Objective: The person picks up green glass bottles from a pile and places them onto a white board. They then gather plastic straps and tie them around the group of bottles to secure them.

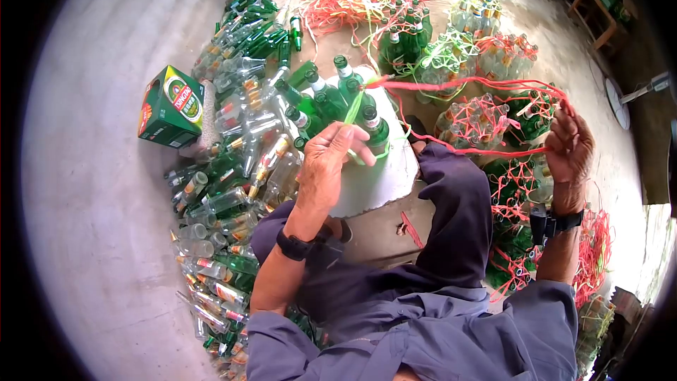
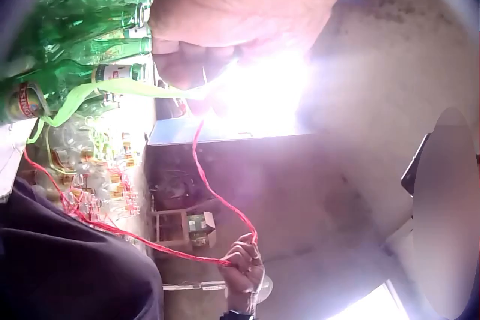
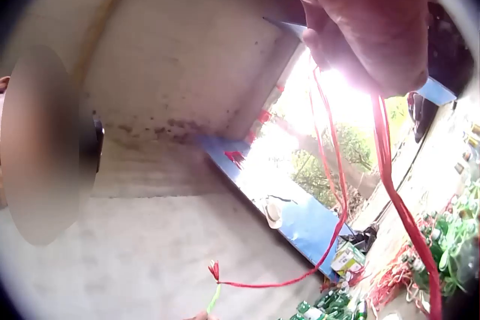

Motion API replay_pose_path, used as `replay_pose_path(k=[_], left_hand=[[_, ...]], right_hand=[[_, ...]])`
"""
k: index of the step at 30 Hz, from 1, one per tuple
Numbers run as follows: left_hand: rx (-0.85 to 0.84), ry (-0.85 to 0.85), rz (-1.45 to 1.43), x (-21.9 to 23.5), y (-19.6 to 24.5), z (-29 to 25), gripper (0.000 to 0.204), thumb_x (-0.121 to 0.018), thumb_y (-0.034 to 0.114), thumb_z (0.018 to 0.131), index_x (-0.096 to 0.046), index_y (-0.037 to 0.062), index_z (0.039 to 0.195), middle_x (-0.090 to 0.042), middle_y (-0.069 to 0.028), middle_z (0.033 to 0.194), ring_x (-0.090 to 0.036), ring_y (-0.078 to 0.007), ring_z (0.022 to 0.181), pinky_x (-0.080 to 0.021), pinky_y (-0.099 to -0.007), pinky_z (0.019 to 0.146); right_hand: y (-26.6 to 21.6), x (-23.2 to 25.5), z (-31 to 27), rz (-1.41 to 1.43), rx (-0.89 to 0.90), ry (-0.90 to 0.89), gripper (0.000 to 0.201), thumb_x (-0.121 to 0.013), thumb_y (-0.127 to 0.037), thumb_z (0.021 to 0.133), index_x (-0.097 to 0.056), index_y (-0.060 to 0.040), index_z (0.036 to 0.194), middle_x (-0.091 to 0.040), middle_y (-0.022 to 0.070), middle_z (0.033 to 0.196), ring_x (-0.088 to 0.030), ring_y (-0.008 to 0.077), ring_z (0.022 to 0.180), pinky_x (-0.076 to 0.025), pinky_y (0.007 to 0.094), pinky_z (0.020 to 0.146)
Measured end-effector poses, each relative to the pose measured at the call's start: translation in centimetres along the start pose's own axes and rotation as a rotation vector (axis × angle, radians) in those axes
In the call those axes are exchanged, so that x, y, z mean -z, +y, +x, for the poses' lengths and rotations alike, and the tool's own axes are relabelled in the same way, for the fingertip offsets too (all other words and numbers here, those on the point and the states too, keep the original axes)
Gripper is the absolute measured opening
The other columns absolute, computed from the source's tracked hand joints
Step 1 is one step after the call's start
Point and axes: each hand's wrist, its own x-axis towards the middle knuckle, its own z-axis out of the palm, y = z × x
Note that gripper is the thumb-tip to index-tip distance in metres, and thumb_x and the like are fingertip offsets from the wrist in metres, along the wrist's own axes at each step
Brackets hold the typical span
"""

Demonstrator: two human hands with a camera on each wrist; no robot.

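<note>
- Across the floor (image 1: pixel 106 240), loose bottles (image 1: pixel 250 127) lie heaped on the person's left and corded bundles (image 1: pixel 474 123) stand on the right, probably so both are within reach.
- Green bottles (image 1: pixel 328 104) stand clustered on a white board (image 1: pixel 367 194) between the knees, likely for working height.
- The left hand (image 1: pixel 328 159) pinches the green ribbon (image 1: pixel 357 106) above them, seemingly to steady it.
- The right hand (image 1: pixel 570 144), fingers curled round red cord (image 1: pixel 451 86), holds it out well apart, apparently keeping the strands untangled.
</note>
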Motion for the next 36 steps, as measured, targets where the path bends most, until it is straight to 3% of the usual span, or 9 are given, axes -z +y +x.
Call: replay_pose_path(k=[5, 13, 19, 22, 26, 28, 30, 33, 36], left_hand=[[0.072, 0.005, -0.002, -0.6, -1.4, 0.6, 0.034, -0.047, 0.029, 0.103, -0.063, -0.0009, 0.099, -0.065, -0.0102, 0.074, -0.064, -0.0169, 0.068, -0.048, -0.0276, 0.066], [0.037, -0.141, -0.008, -6.4, 0.5, 0.7, 0.035, -0.045, 0.028, 0.104, -0.062, -0.001, 0.096, -0.056, -0.004, 0.063, -0.057, -0.0127, 0.061, -0.043, -0.0258, 0.061], [0.226, -0.309, -0.23, -7.0, 7.2, -8.0, 0.032, -0.042, 0.023, 0.104, -0.058, -0.0056, 0.104, -0.047, -0.0002, 0.057, -0.039, -0.0059, 0.048, -0.033, -0.0224, 0.048], [0.288, -0.298, -0.258, -5.4, 9.1, -11.2, 0.031, -0.043, 0.021, 0.104, -0.058, -0.0066, 0.106, -0.045, 0.0018, 0.058, -0.036, -0.0041, 0.047, -0.028, -0.0212, 0.047], [0.284, -0.23, -0.168, -4.1, 9.6, -14.3, 0.02, -0.053, 0.01, 0.099, -0.061, -0.0055, 0.108, -0.049, 0.0023, 0.064, -0.04, -0.003, 0.051, -0.031, -0.0207, 0.049], [0.223, -0.164, 0.271, -4.4, 9.2, -14.6, 0.017, -0.056, 0.008, 0.097, -0.065, -0.0027, 0.105, -0.056, -0.0002, 0.069, -0.048, -0.0035, 0.056, -0.037, -0.0201, 0.053], [0.245, -0.141, 0.325, -4.8, 9.4, -15.0, 0.016, -0.057, 0.008, 0.095, -0.068, -0.0008, 0.103, -0.062, -0.0023, 0.076, -0.055, -0.0063, 0.065, -0.043, -0.0215, 0.06], [0.33, -0.385, 0.315, -5.4, 10.5, -15.7, 0.018, -0.057, 0.01, 0.096, -0.067, -0.0019, 0.105, -0.067, -0.0084, 0.089, -0.061, -0.0107, 0.08, -0.046, -0.0252, 0.071], [0.27, -0.62, 0.313, -5.7, 11.4, -16.1, 0.02, -0.056, 0.012, 0.097, -0.065, -0.0032, 0.107, -0.067, -0.0117, 0.09, -0.064, -0.0167, 0.08, -0.047, -0.0266, 0.072]], right_hand=[[-4.0, 1.6, -0.8, 0.086, -0.057, -0.32, 0.03, -0.045, -0.012, 0.101, -0.047, 0.0106, 0.121, -0.04, -0.0011, 0.072, -0.032, 0.0061, 0.055, -0.026, 0.021, 0.044], [-5.6, -1.8, -3.9, 0.099, -0.009, -0.346, 0.023, -0.042, -0.013, 0.102, -0.046, 0.007, 0.112, -0.039, -0.0003, 0.072, -0.031, 0.007, 0.055, -0.026, 0.0231, 0.045], [-4.2, 1.5, -1.9, 0.039, -0.018, -0.238, 0.024, -0.048, -0.012, 0.099, -0.049, 0.0081, 0.112, -0.039, -0.0016, 0.072, -0.03, 0.0058, 0.052, -0.025, 0.0219, 0.044], [-1.1, -2.5, -1.8, 0.029, 0.104, 0.382, 0.026, -0.05, -0.011, 0.098, -0.05, 0.0095, 0.115, -0.039, -0.0035, 0.066, -0.029, 0.0046, 0.049, -0.023, 0.0205, 0.042], [-0.2, -2.2, -1.5, 0.021, 0.042, 0.448, 0.019, -0.048, -0.009, 0.098, -0.053, 0.0074, 0.104, -0.037, -0.0046, 0.059, -0.027, 0.004, 0.046, -0.021, 0.0208, 0.039], [-0.1, -1.9, -2.0, 0.024, 0.017, 0.385, 0.018, -0.047, -0.009, 0.098, -0.054, 0.007, 0.104, -0.036, -0.0048, 0.059, -0.027, 0.0039, 0.045, -0.021, 0.0208, 0.038], [-0.3, -1.3, -2.2, 0.028, 0.002, 0.322, 0.018, -0.047, -0.009, 0.099, -0.054, 0.0065, 0.103, -0.036, -0.005, 0.058, -0.027, 0.0039, 0.044, -0.021, 0.0209, 0.037], [-0.8, 0.1, -2.4, -0.022, -0.021, 0.169, 0.014, -0.046, -0.01, 0.099, -0.055, 0.0007, 0.103, -0.034, -0.0062, 0.057, -0.026, 0.0035, 0.044, -0.02, 0.0205, 0.036], [-0.3, 0.3, -2.4, -0.039, -0.01, 0.244, 0.013, -0.045, -0.01, 0.099, -0.055, -0.001, 0.103, -0.033, -0.0069, 0.056, -0.025, 0.0037, 0.043, -0.02, 0.0204, 0.036]])
